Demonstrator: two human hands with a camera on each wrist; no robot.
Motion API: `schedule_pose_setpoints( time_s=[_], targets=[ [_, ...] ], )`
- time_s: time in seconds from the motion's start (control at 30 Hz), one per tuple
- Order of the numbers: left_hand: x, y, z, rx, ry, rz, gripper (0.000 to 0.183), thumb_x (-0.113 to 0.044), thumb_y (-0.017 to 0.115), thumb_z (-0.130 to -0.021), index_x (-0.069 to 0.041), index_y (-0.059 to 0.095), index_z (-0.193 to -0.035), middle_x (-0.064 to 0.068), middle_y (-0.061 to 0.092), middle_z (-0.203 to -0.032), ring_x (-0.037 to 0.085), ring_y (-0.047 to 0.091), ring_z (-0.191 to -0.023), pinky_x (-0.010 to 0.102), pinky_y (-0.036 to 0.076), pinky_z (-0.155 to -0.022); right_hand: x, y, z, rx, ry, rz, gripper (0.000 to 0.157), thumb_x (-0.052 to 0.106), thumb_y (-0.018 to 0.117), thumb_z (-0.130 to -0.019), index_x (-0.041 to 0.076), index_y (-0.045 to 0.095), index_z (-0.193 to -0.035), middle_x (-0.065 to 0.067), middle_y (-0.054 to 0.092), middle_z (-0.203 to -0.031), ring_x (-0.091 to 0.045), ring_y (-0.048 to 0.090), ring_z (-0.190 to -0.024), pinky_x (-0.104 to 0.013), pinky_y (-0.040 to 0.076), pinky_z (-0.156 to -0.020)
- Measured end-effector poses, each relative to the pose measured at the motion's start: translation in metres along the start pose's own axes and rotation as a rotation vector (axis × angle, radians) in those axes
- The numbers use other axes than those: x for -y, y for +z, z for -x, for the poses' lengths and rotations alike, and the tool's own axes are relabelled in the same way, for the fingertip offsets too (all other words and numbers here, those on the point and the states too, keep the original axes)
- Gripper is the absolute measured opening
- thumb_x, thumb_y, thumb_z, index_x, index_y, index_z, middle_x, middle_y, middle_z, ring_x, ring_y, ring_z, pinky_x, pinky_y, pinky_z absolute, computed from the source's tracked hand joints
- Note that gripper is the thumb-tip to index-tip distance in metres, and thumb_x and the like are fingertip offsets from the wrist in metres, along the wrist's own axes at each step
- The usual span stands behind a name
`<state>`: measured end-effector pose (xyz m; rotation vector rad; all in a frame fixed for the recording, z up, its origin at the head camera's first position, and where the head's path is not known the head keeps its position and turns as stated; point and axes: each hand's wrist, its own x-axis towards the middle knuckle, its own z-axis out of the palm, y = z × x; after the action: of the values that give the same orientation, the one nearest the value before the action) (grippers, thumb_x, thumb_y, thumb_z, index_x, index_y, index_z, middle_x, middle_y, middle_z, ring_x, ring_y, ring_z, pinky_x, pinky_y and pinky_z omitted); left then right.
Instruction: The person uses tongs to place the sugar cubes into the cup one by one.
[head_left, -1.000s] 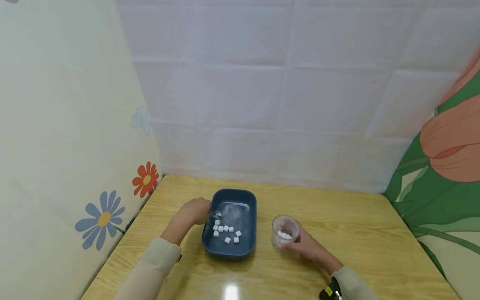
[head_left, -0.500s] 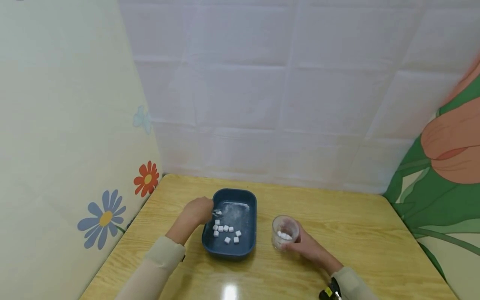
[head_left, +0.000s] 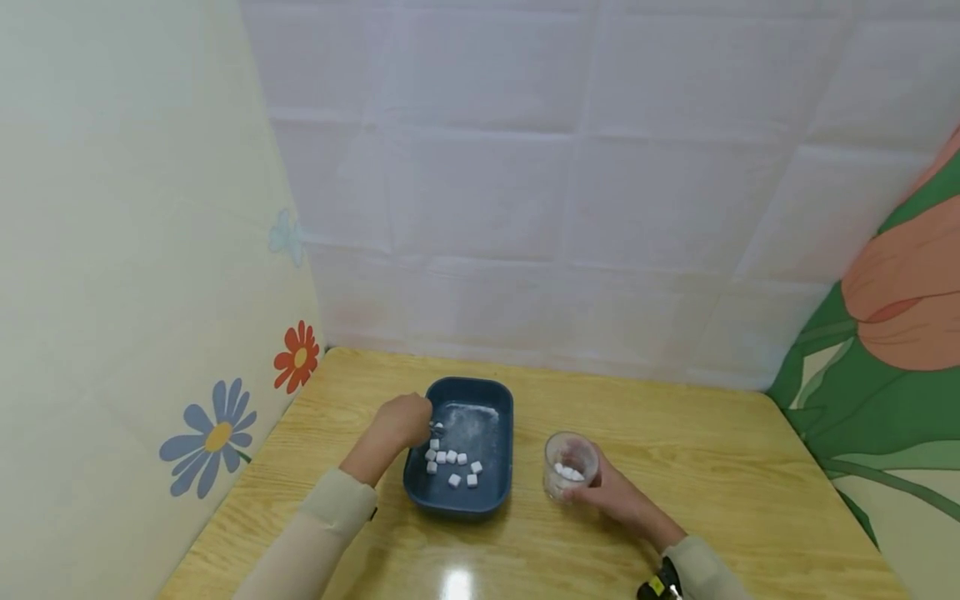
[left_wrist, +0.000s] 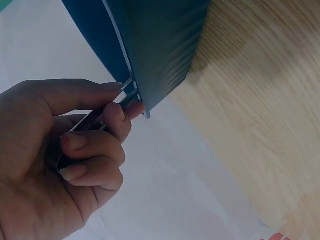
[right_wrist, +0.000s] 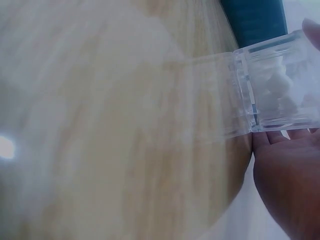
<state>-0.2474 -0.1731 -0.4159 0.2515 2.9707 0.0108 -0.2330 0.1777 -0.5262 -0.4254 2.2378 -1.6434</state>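
Metal tongs (left_wrist: 89,121) sit in the curled fingers of the left hand (head_left: 405,419), their tips reaching inside the left edge of a dark blue tray (head_left: 480,423) where white cubes (head_left: 452,457) lie scattered. Near the tray, to its right, the right hand (head_left: 613,493) curls round an upright clear glass (head_left: 554,489) with white pieces (head_left: 568,472) inside, on the wooden table (head_left: 675,446).

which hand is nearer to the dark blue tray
Left. The left hand is at the left side of the tray, holding metal tongs over it; the right hand is to the tray's right, apart from it, gripping the clear cup.
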Motion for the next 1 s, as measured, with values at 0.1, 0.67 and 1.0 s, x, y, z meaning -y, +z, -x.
schedule_pose_setpoints(
  time_s=[0.1, 0.67, 1.0],
  targets=[
    [0.004, 0.001, -0.002, 0.014, 0.004, 0.015, 0.009, -0.008, 0.059, -0.084, -0.008, 0.062, -0.076, 0.005, 0.059, -0.074, 0.018, 0.052, -0.063, 0.034, 0.044, -0.058, 0.001, 0.0, 0.001, 0.004, 0.0, -0.001, 0.088, 0.019, 0.075, -0.078, 0.017, 0.018, -0.144, -0.015, 0.041, -0.135, -0.027, 0.044, -0.12, -0.023, 0.039, -0.09],
    [0.029, 0.004, 0.002, -0.074, 0.246, 0.247, 0.006, -0.013, 0.059, -0.09, -0.012, 0.061, -0.085, -0.002, 0.059, -0.075, 0.011, 0.052, -0.063, 0.03, 0.044, -0.06, 0.002, 0.0, 0.004, -0.012, -0.008, 0.015, 0.088, 0.019, 0.076, -0.076, 0.018, 0.02, -0.144, -0.014, 0.041, -0.135, -0.025, 0.044, -0.12, -0.021, 0.039, -0.09],
    [0.029, 0.0, 0.004, -0.086, 0.396, 0.327, 0.01, -0.02, 0.057, -0.093, -0.015, 0.064, -0.097, -0.008, 0.062, -0.085, 0.004, 0.055, -0.071, 0.026, 0.047, -0.065, 0.0, -0.001, 0.004, -0.023, 0.004, 0.033, 0.088, 0.019, 0.077, -0.076, 0.018, 0.021, -0.144, -0.014, 0.042, -0.135, -0.025, 0.044, -0.119, -0.024, 0.039, -0.09]
  ],
)
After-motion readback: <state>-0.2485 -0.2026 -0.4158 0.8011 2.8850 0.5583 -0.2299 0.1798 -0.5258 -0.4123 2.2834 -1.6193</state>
